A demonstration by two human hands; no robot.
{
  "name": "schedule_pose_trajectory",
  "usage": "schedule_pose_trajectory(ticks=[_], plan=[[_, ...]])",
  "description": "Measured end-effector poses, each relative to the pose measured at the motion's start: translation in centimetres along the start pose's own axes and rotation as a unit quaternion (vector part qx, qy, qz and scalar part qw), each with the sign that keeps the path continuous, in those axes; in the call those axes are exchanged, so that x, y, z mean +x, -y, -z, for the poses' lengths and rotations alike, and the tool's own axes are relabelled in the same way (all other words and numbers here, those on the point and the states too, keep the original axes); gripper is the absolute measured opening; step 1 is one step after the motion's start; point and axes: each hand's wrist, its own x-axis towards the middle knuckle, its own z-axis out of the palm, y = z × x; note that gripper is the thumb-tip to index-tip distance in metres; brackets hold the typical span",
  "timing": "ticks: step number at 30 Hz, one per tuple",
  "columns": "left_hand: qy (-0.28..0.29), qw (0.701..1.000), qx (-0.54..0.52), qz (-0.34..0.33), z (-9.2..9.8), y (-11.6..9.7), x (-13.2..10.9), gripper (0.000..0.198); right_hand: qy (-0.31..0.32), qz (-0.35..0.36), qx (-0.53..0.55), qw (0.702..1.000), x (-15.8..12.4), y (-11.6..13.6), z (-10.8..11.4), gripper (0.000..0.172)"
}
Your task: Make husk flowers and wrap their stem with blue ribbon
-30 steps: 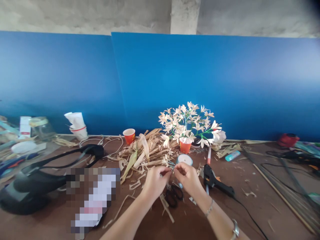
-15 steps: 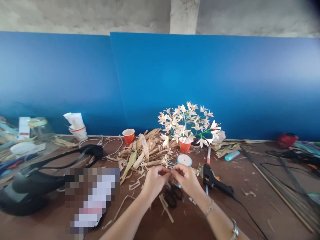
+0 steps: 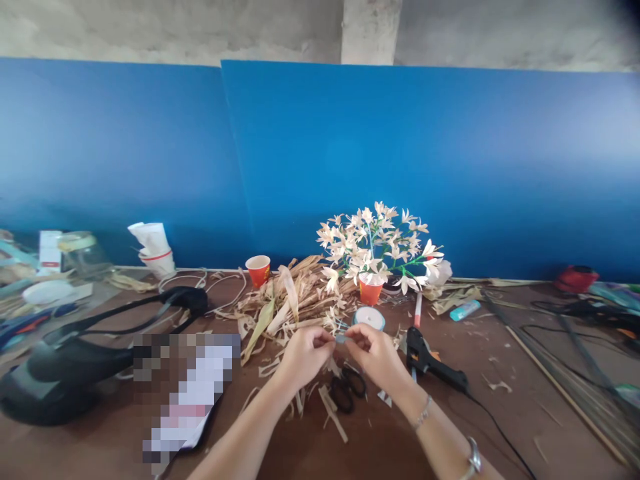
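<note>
Nearest the camera, two bare forearms reach in over the brown surface (image 3: 525, 373); the left hand (image 3: 304, 352) and the right hand (image 3: 379, 355) sit close together, each pinched on one end of a small greyish piece (image 3: 341, 339) held just above the surface; half a second ago the fingertips were pressed together and hid it, and now they have drawn slightly apart so it shows between them; by my reading it is being worked on the spot, not carried off; black scissors (image 3: 349, 391) lie just under the hands, more exposed than before; a black glue gun (image 3: 434, 365) lies near on the right; beyond come a roll of tape (image 3: 369, 318), a heap of dried husks (image 3: 295, 293), then pale flowers (image 3: 375, 243) in an orange cup (image 3: 371, 292), unmoved, before the blue board (image 3: 400, 153).
</note>
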Motion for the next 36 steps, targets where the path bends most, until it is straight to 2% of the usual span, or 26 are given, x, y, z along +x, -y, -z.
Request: schedule_pose_trajectory(ticks=[2, 3, 4, 6, 8, 9, 12, 15, 18, 23, 26, 28, 32, 36], plan=[[-0.031, 0.999, -0.033, 0.029, 0.6, 0.4, 0.5, 0.017, -0.042, 0.042, -0.076, 0.995, -0.3, 0.4, 0.3, 0.014], [-0.037, 0.997, -0.056, 0.036, 1.0, 0.5, 0.7, 0.018, -0.042, 0.057, -0.114, 0.991, -0.6, 0.7, 0.4, 0.013], [-0.045, 0.995, -0.083, 0.04, 1.4, 0.6, 0.8, 0.019, -0.022, 0.062, -0.149, 0.987, -0.9, 1.0, 0.5, 0.009], [-0.052, 0.989, -0.133, 0.048, 1.9, 0.8, 1.1, 0.019, 0.068, 0.04, -0.202, 0.976, -1.6, 1.6, 0.5, 0.003], [-0.053, 0.983, -0.169, 0.056, 2.2, 0.9, 1.1, 0.019, 0.138, 0.02, -0.249, 0.958, -2.2, 2.1, 0.4, 0.007], [-0.051, 0.98, -0.183, 0.061, 2.2, 1.0, 1.2, 0.019, 0.154, 0.016, -0.273, 0.95, -2.5, 2.3, 0.2, 0.01], [-0.041, 0.97, -0.227, 0.075, 2.2, 1.3, 1.1, 0.02, 0.156, 0.012, -0.332, 0.93, -2.7, 2.6, -0.1, 0.018], [-0.03, 0.954, -0.281, 0.102, 2.2, 1.3, 1.1, 0.019, 0.144, 0.003, -0.346, 0.927, -2.5, 2.5, 0.1, 0.026], [-0.024, 0.94, -0.319, 0.117, 2.5, 1.0, 1.1, 0.015, 0.165, -0.023, -0.293, 0.941, -2.1, 1.9, 0.7, 0.031], [-0.058, 0.927, -0.352, 0.116, 3.2, 0.5, 1.2, 0.012, 0.217, -0.116, -0.088, 0.965, -1.2, 0.2, 1.0, 0.036], [-0.044, 0.9, -0.426, 0.086, 3.5, 0.3, 1.3, 0.01, 0.253, -0.219, 0.056, 0.941, -0.8, -0.1, 1.3, 0.04], [-0.029, 0.882, -0.466, 0.067, 3.7, 0.1, 1.2, 0.007, 0.268, -0.251, 0.125, 0.922, -0.6, 0.1, 1.8, 0.038], [-0.034, 0.867, -0.494, 0.053, 4.0, -0.1, 1.2, 0.007, 0.292, -0.243, 0.215, 0.9, -0.4, 0.4, 2.8, 0.031], [-0.031, 0.868, -0.493, 0.047, 4.0, 0.1, 1.2, 0.007, 0.303, -0.23, 0.265, 0.886, -0.4, 0.0, 2.9, 0.03]])
